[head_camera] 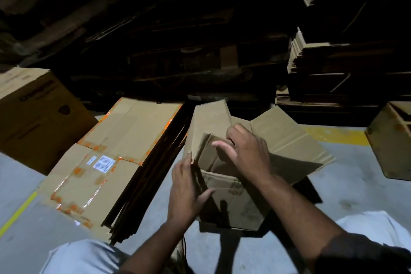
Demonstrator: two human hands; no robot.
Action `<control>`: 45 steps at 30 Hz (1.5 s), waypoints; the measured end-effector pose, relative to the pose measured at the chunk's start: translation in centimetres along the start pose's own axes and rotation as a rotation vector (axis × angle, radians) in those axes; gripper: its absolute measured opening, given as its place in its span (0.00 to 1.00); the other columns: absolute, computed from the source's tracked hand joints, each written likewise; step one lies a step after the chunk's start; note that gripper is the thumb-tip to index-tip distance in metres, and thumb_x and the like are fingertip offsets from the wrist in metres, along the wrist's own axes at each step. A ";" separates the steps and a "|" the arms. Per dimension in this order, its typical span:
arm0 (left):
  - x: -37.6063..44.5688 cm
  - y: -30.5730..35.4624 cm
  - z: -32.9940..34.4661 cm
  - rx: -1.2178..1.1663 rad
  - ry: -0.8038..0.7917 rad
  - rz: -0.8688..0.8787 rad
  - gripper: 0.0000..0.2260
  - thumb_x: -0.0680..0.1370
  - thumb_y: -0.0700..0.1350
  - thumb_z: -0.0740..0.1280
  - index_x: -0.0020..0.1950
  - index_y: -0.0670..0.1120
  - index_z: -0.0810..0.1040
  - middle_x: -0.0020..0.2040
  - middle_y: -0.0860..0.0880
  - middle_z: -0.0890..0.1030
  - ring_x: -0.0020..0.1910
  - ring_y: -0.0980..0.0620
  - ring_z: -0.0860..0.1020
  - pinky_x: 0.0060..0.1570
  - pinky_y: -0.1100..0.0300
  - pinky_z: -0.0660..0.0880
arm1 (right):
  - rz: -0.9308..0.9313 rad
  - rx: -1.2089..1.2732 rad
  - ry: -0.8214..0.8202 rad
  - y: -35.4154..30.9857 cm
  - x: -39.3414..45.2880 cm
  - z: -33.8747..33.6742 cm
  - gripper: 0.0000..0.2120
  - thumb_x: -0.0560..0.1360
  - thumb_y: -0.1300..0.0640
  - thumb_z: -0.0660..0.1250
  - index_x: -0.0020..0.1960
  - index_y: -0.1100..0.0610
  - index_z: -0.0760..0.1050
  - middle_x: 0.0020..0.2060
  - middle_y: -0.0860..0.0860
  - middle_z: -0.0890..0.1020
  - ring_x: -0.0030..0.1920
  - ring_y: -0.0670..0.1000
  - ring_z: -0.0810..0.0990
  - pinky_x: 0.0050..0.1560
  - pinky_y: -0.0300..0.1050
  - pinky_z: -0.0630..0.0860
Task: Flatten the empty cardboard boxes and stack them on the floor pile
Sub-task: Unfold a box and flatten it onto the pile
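Note:
A brown cardboard box (pixel 235 198) stands open on the floor in front of me, its flaps spread outward. My left hand (pixel 186 191) grips the box's left corner edge, fingers on the outside and thumb across the front wall. My right hand (pixel 246 151) reaches over the opening and its curled fingers hold an inner flap at the far side, thumb stretched out to the left. To the left lies the floor pile of flattened boxes (pixel 106 167), its top sheet marked with orange tape and a white label.
A printed closed box (pixel 33 115) stands at the far left. Another box (pixel 391 142) sits at the right edge. Stacks of flat cardboard (pixel 311 58) fill dark shelves behind. Grey floor with yellow lines (pixel 338 135) surrounds me; my knees show at the bottom.

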State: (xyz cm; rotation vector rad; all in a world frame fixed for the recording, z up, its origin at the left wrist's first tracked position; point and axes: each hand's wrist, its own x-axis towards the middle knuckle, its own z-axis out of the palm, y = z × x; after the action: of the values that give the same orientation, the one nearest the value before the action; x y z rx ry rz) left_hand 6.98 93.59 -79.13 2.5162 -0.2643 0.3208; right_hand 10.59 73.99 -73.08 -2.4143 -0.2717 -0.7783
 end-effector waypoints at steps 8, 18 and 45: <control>3.5 0.2 -0.5 -0.428 -0.428 -0.184 0.24 0.73 0.64 0.71 0.61 0.49 0.82 0.61 0.52 0.83 0.60 0.54 0.80 0.61 0.43 0.78 | -0.087 -0.029 0.013 0.8 -0.4 -0.5 0.16 0.75 0.39 0.64 0.43 0.52 0.71 0.38 0.43 0.66 0.35 0.43 0.67 0.34 0.38 0.67; 10.0 1.0 -1.7 -0.830 0.202 -0.548 0.21 0.74 0.63 0.69 0.53 0.46 0.81 0.53 0.45 0.86 0.53 0.47 0.84 0.58 0.45 0.80 | 0.689 -0.010 0.340 8.3 -1.7 -0.8 0.21 0.76 0.48 0.69 0.64 0.57 0.71 0.66 0.56 0.72 0.68 0.58 0.68 0.66 0.58 0.65; 2.7 -10.4 -0.7 -0.969 -0.017 -1.054 0.23 0.82 0.65 0.55 0.67 0.54 0.78 0.63 0.49 0.81 0.64 0.49 0.77 0.58 0.45 0.78 | 1.466 1.168 -0.447 5.6 -8.0 6.4 0.41 0.62 0.28 0.71 0.62 0.57 0.80 0.61 0.56 0.83 0.65 0.58 0.78 0.69 0.56 0.71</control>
State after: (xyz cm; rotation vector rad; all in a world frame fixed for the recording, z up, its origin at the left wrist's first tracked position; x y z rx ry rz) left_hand 12.10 102.09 -83.24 1.4082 0.7261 -0.2265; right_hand 9.17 73.06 -84.63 -1.0617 0.6633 0.5150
